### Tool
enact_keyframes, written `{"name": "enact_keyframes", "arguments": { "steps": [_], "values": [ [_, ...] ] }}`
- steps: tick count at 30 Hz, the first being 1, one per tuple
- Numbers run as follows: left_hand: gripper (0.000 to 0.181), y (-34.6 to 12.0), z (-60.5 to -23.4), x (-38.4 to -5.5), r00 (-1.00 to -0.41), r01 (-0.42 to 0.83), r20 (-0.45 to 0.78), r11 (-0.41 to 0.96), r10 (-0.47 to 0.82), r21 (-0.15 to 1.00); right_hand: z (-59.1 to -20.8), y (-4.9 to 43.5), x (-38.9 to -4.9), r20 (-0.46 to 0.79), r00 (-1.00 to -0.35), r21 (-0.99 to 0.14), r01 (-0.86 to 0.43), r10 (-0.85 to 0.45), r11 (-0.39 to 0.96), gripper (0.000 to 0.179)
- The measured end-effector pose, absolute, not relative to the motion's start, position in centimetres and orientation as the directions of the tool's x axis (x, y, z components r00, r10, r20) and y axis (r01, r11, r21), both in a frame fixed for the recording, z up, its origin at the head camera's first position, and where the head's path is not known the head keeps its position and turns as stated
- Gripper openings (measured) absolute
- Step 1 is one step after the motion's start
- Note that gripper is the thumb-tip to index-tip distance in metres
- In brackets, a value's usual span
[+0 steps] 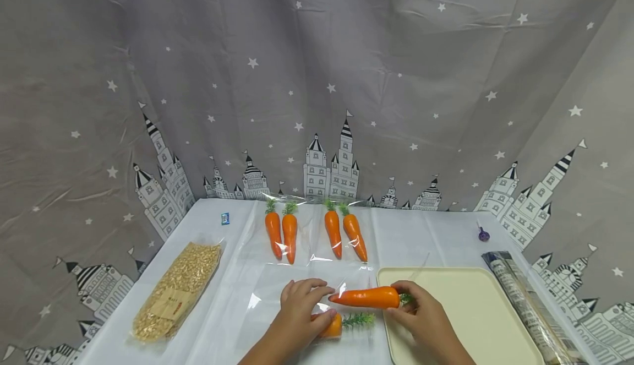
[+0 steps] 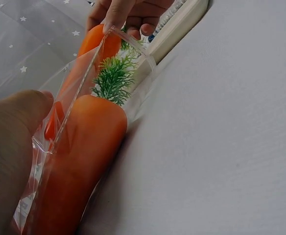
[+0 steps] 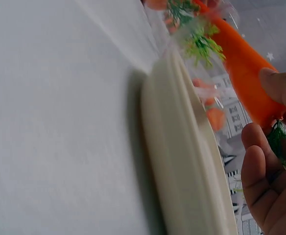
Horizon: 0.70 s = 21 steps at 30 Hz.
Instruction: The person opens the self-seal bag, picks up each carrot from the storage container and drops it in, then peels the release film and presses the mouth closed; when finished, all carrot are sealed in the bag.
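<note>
My right hand (image 1: 418, 310) pinches an orange carrot (image 1: 369, 297) at its leafy end; the carrot lies sideways, its tip pointing left. In the right wrist view the thumb presses the carrot's side near the green top (image 3: 278, 139). Another carrot (image 2: 91, 147) lies partly inside a clear plastic bag (image 2: 82, 81), its leaves outside the bag's edge. My left hand (image 1: 299, 310) is over that bag and carrot, thumb and fingers gripping the film. The held carrot's tip is right by the left fingertips and overlaps the bag.
Two clear bags, each with two carrots (image 1: 289, 238) (image 1: 332, 234), lie at the back. A cream tray (image 1: 455, 277) is under my right hand. On the left lies a bag of grains (image 1: 178, 288); a long wrapped pack (image 1: 530, 304), a small purple item (image 1: 483, 235) and a blue packet (image 1: 225, 218) lie around.
</note>
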<state>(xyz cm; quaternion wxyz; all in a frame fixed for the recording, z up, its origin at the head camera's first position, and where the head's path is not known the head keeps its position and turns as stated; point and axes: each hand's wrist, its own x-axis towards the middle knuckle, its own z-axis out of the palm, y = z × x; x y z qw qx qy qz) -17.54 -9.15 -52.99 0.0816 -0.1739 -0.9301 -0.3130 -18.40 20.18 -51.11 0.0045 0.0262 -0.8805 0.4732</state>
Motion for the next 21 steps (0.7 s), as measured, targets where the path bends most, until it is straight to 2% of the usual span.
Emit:
{"name": "enact_keyframes", "arguments": {
  "steps": [21],
  "values": [
    [0.034, -9.0, -53.1, -17.7, -0.933, 0.360, 0.238, 0.750, 0.271, 0.555, -51.7, 17.4, -18.7, 0.005, -0.985, -0.856, -0.094, -0.173, 0.509, 0.052]
  ]
}}
